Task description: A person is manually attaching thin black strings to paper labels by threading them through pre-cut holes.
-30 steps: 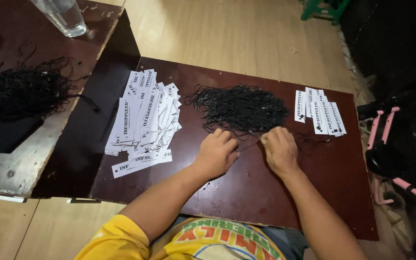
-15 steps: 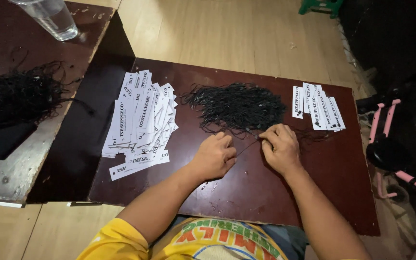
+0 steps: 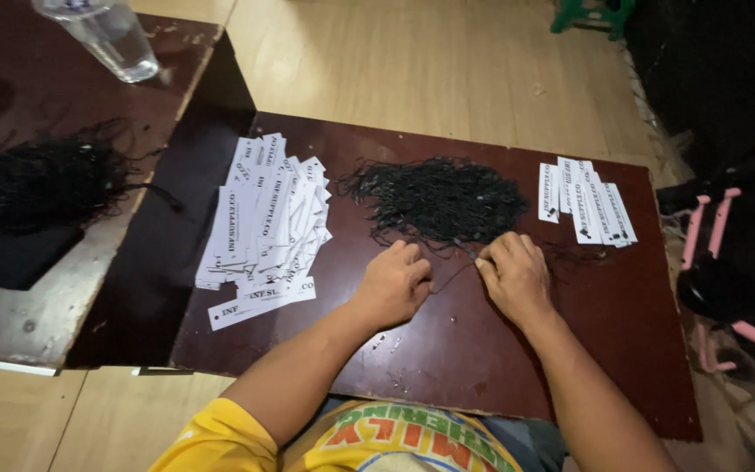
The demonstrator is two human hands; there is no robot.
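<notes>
A tangled heap of thin black strings (image 3: 437, 201) lies in the middle of a dark brown board (image 3: 447, 367). My left hand (image 3: 392, 284) and my right hand (image 3: 514, 275) rest just below the heap, fingers curled, pinching one black string (image 3: 453, 273) stretched between them. A large pile of white paper tags (image 3: 266, 225) lies to the left of my left hand. A smaller row of white tags (image 3: 585, 204) lies to the right of the heap, above my right hand.
A second heap of black strings (image 3: 50, 177) sits on a worn table (image 3: 10, 323) at the left, next to a black flat object (image 3: 12, 255). A clear glass (image 3: 108, 37) stands at the top left. A pink-and-black frame (image 3: 718, 262) is at the right.
Both hands stay at the heap's lower edge; a single string now runs between them. The view has shifted slightly.
</notes>
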